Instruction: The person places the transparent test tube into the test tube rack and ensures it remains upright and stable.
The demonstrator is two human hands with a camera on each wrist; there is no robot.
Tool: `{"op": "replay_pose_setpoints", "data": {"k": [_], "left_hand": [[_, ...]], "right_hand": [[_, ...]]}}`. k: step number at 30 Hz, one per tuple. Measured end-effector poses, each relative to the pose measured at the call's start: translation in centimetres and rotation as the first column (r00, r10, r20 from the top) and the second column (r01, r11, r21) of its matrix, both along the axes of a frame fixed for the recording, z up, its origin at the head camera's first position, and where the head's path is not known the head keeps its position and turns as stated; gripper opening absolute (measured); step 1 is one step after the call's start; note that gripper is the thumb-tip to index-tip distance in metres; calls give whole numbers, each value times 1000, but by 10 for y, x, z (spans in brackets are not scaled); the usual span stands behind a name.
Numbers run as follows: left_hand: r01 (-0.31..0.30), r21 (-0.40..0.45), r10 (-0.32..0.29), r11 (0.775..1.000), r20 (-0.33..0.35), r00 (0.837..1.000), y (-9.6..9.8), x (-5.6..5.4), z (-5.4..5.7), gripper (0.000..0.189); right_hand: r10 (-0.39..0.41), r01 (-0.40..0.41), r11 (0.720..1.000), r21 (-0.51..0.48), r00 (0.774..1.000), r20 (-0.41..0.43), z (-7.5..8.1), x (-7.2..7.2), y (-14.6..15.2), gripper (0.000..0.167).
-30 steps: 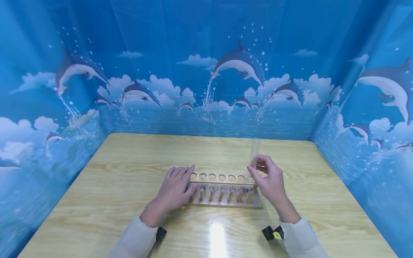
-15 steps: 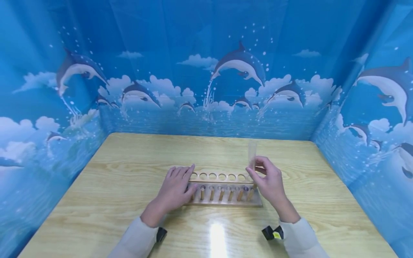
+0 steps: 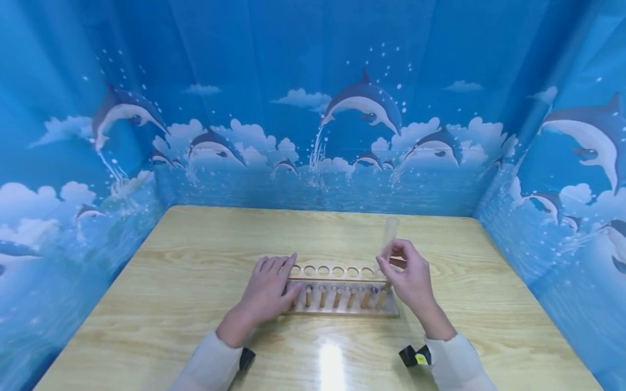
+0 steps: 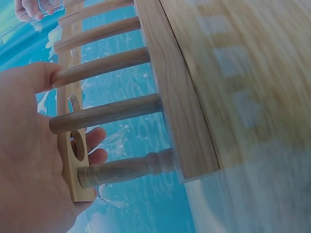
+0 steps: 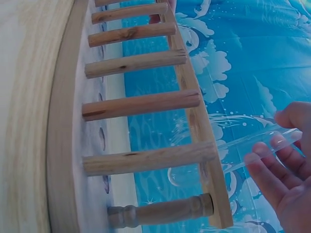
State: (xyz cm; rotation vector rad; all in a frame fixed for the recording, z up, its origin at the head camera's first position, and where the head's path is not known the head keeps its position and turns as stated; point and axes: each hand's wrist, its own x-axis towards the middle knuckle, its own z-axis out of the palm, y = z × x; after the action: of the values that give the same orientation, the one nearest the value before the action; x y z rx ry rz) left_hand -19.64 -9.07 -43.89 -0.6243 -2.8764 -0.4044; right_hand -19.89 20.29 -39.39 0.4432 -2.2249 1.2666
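A wooden test tube rack (image 3: 342, 310) stands on the table, with a row of round holes in its upper rail (image 5: 194, 114) and a row of wooden pegs (image 5: 141, 106) in front. My left hand (image 3: 266, 288) grips the rack's left end, thumb at the pegs and fingertips (image 4: 97, 156) behind the rail. Between thumb and fingers, my right hand (image 3: 411, 274) pinches a clear glass test tube (image 3: 390, 233) at the rack's right end. The tube leans slightly right. In the right wrist view, its rounded bottom (image 5: 183, 175) shows past the upper rail, at the end hole.
The wood-grain table (image 3: 220, 239) spreads around the rack on all sides. Blue dolphin-print curtains (image 3: 274, 179) stand along its back and sides. A bright light reflection (image 3: 331, 364) lies on the tabletop in front of the rack.
The test tube has come down slightly; it tipped a little left, then back to the right. My left hand keeps its place on the rack. The head view has shifted slightly.
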Motion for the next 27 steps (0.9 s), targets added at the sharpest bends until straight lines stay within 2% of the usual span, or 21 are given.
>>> {"op": "replay_pose_setpoints", "data": {"k": [4,10,16,27], "left_hand": [[-3,2,3,1000,0,1000,-1,0,-2,68],[-13,10,12,1000,21,1000,-1,-1,-1,68],[-11,12,10,1000,26,1000,0,0,1,68],[-10,-7,10,1000,15,1000,1,-1,1,68]], "right_hand": [[1,0,1000,-8,999,54,-17,-9,6,31],[-10,10,1000,-5,996,87,-16,-11,6,30],[15,-13,1000,-23,996,87,-18,-11,9,26],[13,-3,995,-103,995,98,-21,-12,10,12]]}}
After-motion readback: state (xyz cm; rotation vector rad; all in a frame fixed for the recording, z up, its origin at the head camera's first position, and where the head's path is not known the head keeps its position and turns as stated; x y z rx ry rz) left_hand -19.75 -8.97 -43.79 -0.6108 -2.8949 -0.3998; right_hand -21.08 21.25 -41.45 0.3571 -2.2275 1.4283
